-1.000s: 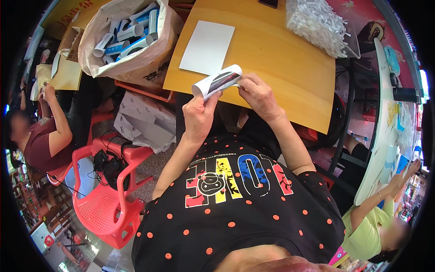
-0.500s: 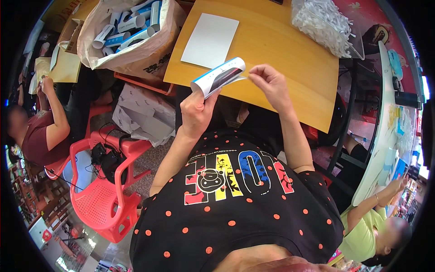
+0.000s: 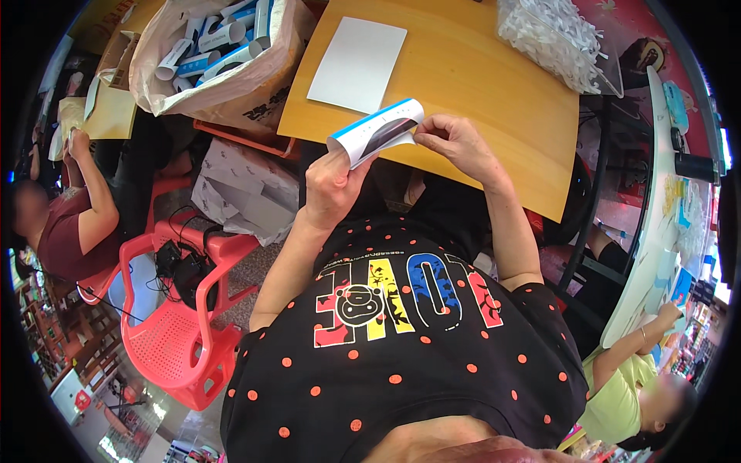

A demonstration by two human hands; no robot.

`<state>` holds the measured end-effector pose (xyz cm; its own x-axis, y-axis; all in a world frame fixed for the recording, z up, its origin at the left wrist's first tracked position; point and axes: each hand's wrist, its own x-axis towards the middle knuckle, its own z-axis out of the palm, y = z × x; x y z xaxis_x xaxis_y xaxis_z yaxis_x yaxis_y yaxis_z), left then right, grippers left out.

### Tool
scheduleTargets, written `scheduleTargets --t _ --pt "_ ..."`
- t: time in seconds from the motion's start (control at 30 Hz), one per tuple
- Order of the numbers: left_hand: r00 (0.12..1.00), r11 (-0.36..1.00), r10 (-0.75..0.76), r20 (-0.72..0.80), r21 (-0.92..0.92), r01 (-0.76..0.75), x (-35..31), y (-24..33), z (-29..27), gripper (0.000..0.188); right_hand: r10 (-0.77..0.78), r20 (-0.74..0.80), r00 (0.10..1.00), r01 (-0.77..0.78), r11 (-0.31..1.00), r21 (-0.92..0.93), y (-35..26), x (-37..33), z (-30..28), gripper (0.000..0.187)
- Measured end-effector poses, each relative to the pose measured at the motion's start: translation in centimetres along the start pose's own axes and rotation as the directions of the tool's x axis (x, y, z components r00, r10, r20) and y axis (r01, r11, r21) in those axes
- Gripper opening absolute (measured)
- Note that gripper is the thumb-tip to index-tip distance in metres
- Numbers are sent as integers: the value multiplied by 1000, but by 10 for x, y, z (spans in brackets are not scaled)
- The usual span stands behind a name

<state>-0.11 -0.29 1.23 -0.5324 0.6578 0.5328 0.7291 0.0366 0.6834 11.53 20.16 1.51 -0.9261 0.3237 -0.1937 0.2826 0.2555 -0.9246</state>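
Observation:
A curled printed paper sleeve (image 3: 378, 127), white with a blue edge and a dark picture, is held over the near edge of the wooden table. My left hand (image 3: 333, 181) is closed around its left end, with some fingers hidden inside the curl. At the right end, my right hand (image 3: 455, 145) has its fingers pinched together on the sleeve's loose lower edge. Just beyond the sleeve, a stack of white sheets (image 3: 357, 65) lies flat on the table (image 3: 478, 92).
An open sack (image 3: 166, 104) full of similar rolled sleeves stands left of the table. A clear bin of white strips (image 3: 552, 42) sits at the far right corner. A red plastic chair (image 3: 174, 339) is at left. Other people (image 3: 85, 224) work on both sides.
My right hand has moved slightly down and left, closer against the sleeve's right end. The loose edge stands out less from the sleeve. My left hand keeps its hold.

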Motion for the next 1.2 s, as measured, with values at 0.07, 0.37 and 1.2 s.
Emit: scheduleTargets --t 0.07,0.37,1.2 --pt "1000 1000 8 -1 5 -8 -1 -1 0 18 5 -17 1000 -5 1000 -30 -3 -1 3 23" --pt "999 999 22 24 40 -23 -4 -6 -2 18 28 -49 998 -26 999 39 -20 -15 6 21" --pt "989 991 106 100 69 -113 -4 -18 9 22 61 -18 998 -54 961 271 -41 -36 34 13"
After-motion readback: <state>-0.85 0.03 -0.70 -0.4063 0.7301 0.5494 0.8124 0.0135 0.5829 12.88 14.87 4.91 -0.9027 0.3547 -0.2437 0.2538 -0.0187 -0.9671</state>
